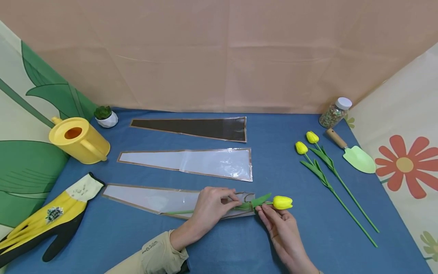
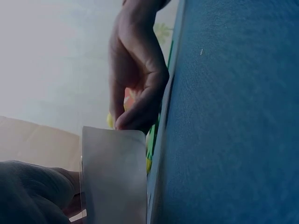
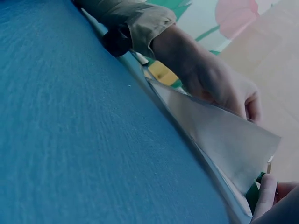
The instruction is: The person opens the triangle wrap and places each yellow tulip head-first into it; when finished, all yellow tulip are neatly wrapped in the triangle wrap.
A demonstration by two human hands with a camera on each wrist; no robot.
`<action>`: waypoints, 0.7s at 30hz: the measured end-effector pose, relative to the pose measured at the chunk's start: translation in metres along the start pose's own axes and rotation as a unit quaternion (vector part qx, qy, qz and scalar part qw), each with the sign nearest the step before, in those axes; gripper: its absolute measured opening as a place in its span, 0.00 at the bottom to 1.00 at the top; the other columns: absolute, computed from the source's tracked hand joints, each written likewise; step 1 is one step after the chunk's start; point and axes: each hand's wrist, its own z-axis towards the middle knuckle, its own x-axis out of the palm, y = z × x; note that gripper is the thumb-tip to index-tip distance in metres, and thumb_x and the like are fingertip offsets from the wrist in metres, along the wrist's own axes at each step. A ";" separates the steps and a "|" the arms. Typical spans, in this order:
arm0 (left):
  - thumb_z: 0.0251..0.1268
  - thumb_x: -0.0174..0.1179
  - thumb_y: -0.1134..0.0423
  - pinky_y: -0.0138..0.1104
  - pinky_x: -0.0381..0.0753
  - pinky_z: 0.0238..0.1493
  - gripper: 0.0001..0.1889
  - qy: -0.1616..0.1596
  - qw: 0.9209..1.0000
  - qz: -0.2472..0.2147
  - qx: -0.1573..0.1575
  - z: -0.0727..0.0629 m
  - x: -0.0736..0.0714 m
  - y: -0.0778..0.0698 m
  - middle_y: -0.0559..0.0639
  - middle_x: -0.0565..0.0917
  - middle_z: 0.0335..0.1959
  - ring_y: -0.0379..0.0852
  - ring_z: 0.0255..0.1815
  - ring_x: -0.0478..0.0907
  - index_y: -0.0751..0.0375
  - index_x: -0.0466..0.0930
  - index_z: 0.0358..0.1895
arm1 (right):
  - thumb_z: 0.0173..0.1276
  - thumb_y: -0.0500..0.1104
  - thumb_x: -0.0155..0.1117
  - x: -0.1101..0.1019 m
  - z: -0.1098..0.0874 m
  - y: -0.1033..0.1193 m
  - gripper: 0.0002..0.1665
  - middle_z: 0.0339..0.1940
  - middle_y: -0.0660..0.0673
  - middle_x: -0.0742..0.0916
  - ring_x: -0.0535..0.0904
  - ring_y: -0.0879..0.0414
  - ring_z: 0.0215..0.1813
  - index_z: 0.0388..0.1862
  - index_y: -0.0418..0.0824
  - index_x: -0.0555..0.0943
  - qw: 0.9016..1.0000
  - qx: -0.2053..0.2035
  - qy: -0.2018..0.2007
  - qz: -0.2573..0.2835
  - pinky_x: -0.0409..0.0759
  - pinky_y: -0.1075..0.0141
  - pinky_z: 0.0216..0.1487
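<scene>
Right hand [image 1: 283, 233] has its fingers pinched on the tulip [image 1: 282, 203] under the bloom, stem inside the near sleeve [image 1: 137, 198]; left hand [image 1: 209, 206] is pinching the top layer, probably to hold the mouth open.

I cannot read the print [image 1: 149, 246] on my sleeve [image 1: 162, 257] behind my left hand [image 1: 213, 207], or on the glove [image 1: 65, 209] farther left

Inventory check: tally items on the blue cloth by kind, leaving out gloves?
Yellow tulips: 3
Tapered sleeves: 3
Watering can: 1
Potted plant: 1
Jar: 1
Trowel: 1
Total: 10
</scene>
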 end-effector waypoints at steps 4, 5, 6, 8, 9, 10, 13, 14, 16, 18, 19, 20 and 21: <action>0.57 0.81 0.66 0.26 0.81 0.31 0.04 -0.003 1.000 -0.014 0.005 0.001 0.000 0.000 0.48 0.93 0.36 0.42 0.36 0.90 0.55 0.95 0.32 | 0.84 0.29 0.57 0.004 0.000 -0.002 0.22 0.47 0.43 0.86 0.90 0.57 0.52 0.71 0.28 0.64 1.000 -0.004 0.010 -0.010 0.80 0.63 0.65; 0.57 0.81 0.66 0.26 0.81 0.31 0.04 -0.004 1.000 -0.017 0.005 0.001 0.000 0.000 0.48 0.93 0.36 0.42 0.38 0.91 0.55 0.95 0.32 | 0.84 0.29 0.57 0.005 0.000 -0.003 0.23 0.48 0.43 0.86 0.90 0.57 0.52 0.71 0.27 0.65 1.000 -0.004 0.012 -0.013 0.81 0.63 0.65; 0.57 0.81 0.66 0.26 0.81 0.31 0.04 -0.005 1.000 -0.020 0.005 0.001 0.000 0.000 0.48 0.93 0.35 0.43 0.40 0.91 0.55 0.95 0.32 | 0.83 0.29 0.57 0.006 0.001 -0.003 0.23 0.48 0.43 0.86 0.90 0.57 0.52 0.71 0.27 0.65 1.000 -0.004 0.012 -0.016 0.81 0.63 0.65; 0.57 0.81 0.67 0.26 0.81 0.31 0.04 -0.006 1.000 -0.022 0.006 0.001 0.000 -0.001 0.48 0.93 0.35 0.44 0.42 0.91 0.55 0.95 0.32 | 0.83 0.29 0.58 0.008 0.001 -0.004 0.23 0.48 0.42 0.87 0.90 0.57 0.52 0.71 0.26 0.65 1.000 -0.006 0.013 -0.025 0.81 0.63 0.64; 0.57 0.81 0.67 0.26 0.81 0.31 0.04 -0.007 1.000 -0.023 0.006 0.001 0.000 -0.001 0.48 0.93 0.35 0.45 0.43 0.91 0.55 0.95 0.32 | 0.83 0.29 0.59 0.009 0.002 -0.004 0.23 0.48 0.42 0.87 0.90 0.58 0.51 0.71 0.26 0.66 0.999 -0.007 0.013 -0.031 0.82 0.64 0.63; 0.57 0.82 0.67 0.27 0.82 0.31 0.04 -0.008 1.000 -0.023 0.007 0.001 0.000 -0.001 0.49 0.93 0.36 0.45 0.43 0.92 0.55 0.95 0.32 | 0.82 0.30 0.60 0.009 0.002 -0.004 0.23 0.48 0.42 0.88 0.90 0.58 0.51 0.70 0.25 0.66 0.999 -0.008 0.012 -0.037 0.82 0.64 0.62; 0.57 0.82 0.68 0.28 0.83 0.32 0.05 -0.010 1.000 -0.025 0.009 0.001 0.000 -0.001 0.50 0.93 0.36 0.47 0.45 0.92 0.56 0.95 0.31 | 0.81 0.31 0.63 0.011 0.003 -0.005 0.22 0.46 0.43 0.90 0.90 0.59 0.48 0.67 0.25 0.70 0.998 -0.010 0.007 -0.057 0.85 0.65 0.58; 0.56 0.82 0.68 0.27 0.83 0.32 0.05 -0.011 1.000 -0.025 0.009 0.001 0.000 -0.001 0.50 0.93 0.36 0.47 0.45 0.92 0.56 0.95 0.31 | 0.80 0.32 0.64 0.011 0.003 -0.005 0.22 0.45 0.43 0.91 0.90 0.59 0.48 0.66 0.25 0.71 0.998 -0.011 0.006 -0.065 0.86 0.66 0.56; 0.56 0.82 0.68 0.27 0.83 0.31 0.05 -0.012 1.000 -0.027 0.010 0.001 0.000 -0.001 0.49 0.93 0.35 0.47 0.46 0.92 0.56 0.94 0.31 | 0.79 0.33 0.67 0.013 0.003 -0.005 0.21 0.44 0.43 0.92 0.91 0.59 0.47 0.65 0.25 0.74 0.996 -0.011 0.002 -0.084 0.87 0.67 0.53; 0.56 0.82 0.68 0.27 0.83 0.31 0.05 -0.014 0.999 -0.028 0.012 0.001 0.001 0.000 0.49 0.93 0.35 0.48 0.47 0.92 0.56 0.94 0.31 | 0.78 0.34 0.69 0.014 0.003 -0.005 0.20 0.44 0.43 0.92 0.91 0.58 0.46 0.62 0.26 0.76 0.995 -0.012 0.002 -0.102 0.87 0.67 0.50; 0.55 0.82 0.69 0.27 0.83 0.31 0.05 -0.015 0.999 -0.028 0.015 0.001 0.001 -0.001 0.49 0.93 0.35 0.48 0.47 0.92 0.57 0.94 0.31 | 0.77 0.34 0.69 0.015 0.002 -0.005 0.19 0.43 0.43 0.92 0.91 0.58 0.45 0.61 0.26 0.77 0.994 -0.015 0.003 -0.109 0.87 0.67 0.49; 0.55 0.82 0.69 0.27 0.83 0.31 0.05 -0.017 0.999 -0.028 0.016 0.001 0.001 -0.001 0.49 0.93 0.35 0.48 0.47 0.92 0.57 0.94 0.30 | 0.77 0.34 0.70 0.016 0.002 -0.005 0.19 0.43 0.42 0.93 0.91 0.58 0.45 0.60 0.27 0.78 0.993 -0.019 0.004 -0.117 0.87 0.67 0.48; 0.55 0.82 0.69 0.28 0.84 0.32 0.05 -0.019 0.999 -0.029 0.019 0.001 0.001 -0.001 0.49 0.93 0.35 0.49 0.47 0.92 0.57 0.94 0.31 | 0.76 0.34 0.71 0.017 0.002 -0.005 0.18 0.42 0.42 0.93 0.91 0.57 0.44 0.59 0.27 0.79 0.992 -0.024 0.006 -0.124 0.88 0.67 0.47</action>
